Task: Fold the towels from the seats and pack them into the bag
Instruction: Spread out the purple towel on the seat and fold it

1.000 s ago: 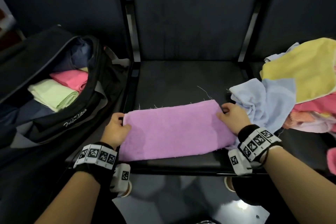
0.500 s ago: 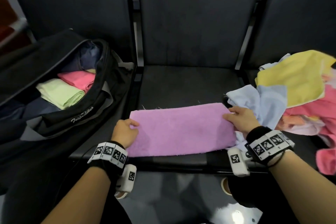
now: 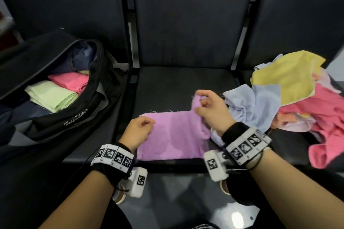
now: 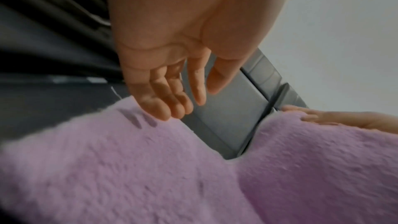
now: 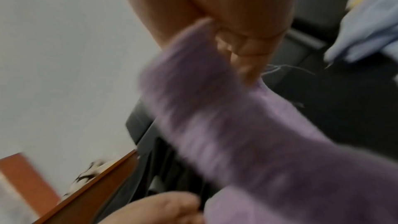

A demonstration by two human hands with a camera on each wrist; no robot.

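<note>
The right hand (image 3: 210, 110) now pinches and lifts its end of the purple towel (image 3: 173, 135) toward the left hand (image 3: 136, 132) — loose-fingered, holding nothing — so the second fold has begun.

We see the purple towel (image 3: 173, 135) folded into a long band across the middle seat, its right end pinched in our right hand (image 3: 210, 111) and lifted off the cushion, the rest lying flat leftward from that grip. To the right of the grip, the unfolded towels (image 3: 290, 98) sit heaped on the next seat: pale blue nearest, yellow on top, pink behind. Far left of the grip, the black bag (image 3: 61, 109) gapes open, holding a folded green towel (image 3: 50, 96) and a folded pink towel (image 3: 71, 81) side by side.
</note>
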